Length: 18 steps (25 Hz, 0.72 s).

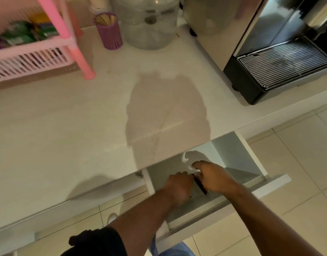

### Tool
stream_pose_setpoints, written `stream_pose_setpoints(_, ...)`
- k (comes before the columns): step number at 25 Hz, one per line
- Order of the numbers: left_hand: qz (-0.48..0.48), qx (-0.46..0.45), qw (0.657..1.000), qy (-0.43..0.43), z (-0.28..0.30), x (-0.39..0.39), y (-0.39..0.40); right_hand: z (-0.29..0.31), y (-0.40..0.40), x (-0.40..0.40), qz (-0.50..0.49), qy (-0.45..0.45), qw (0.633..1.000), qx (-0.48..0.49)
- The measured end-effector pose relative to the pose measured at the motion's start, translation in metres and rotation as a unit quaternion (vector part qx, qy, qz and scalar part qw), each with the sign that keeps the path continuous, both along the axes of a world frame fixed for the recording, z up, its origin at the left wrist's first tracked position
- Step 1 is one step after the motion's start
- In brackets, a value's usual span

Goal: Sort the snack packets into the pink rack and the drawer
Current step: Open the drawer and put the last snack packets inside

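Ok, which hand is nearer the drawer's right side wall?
Right. The right hand is in the open drawer, closer to its right side wall; the left hand is further left, beside a dark packet.

The tall pink plastic rack [48,43] is cut off by the left and top edges, and the green and purple snack packets [20,35] on its shelf are blurred past reading. In the open white drawer [251,159], a thin dark object [200,185] shows only as a sliver between the left hand [179,187] and right hand [213,177]; its kind cannot be told. The left hand's fingertips are hidden.
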<state>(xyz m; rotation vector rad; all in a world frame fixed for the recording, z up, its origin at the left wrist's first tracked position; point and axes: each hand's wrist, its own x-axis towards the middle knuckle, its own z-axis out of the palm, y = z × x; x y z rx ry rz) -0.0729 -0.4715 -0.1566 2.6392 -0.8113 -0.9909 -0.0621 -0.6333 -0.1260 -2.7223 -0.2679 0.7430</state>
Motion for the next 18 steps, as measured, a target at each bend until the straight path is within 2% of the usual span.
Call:
stream_pose_setpoints(2,0.007,-0.044,0.999,-0.010,0.032,-0.004,0.012,0.021,0.014,-0.005,-0.043,-0.071,0.996,0.014)
stream_pose_setpoints(5,0.012,-0.103,0.993,-0.054,0.072,-0.010,0.044,0.048,0.040,-0.013,-0.112,-0.203,0.972,0.039)
stream_pose_setpoints(9,0.084,-0.172,0.975,-0.110,0.108,-0.015,0.114,0.077,0.089,-0.010,-0.112,-0.310,0.941,0.070)
stream_pose_setpoints(12,0.166,-0.214,0.949,-0.165,0.117,-0.015,0.166,0.083,0.135,0.007,-0.086,-0.347,0.927,0.109)
stream_pose_setpoints(14,0.227,-0.227,0.919,-0.228,0.113,-0.010,0.207,0.083,0.173,0.021,-0.065,-0.338,0.932,0.115)
stream_pose_setpoints(16,0.279,-0.204,0.892,-0.292,0.105,0.003,0.246,0.084,0.211,0.036,-0.047,-0.327,0.940,0.085)
stream_pose_setpoints(18,0.312,-0.165,0.880,-0.318,0.097,0.017,0.272,0.082,0.243,0.051,-0.029,-0.323,0.944,0.060)
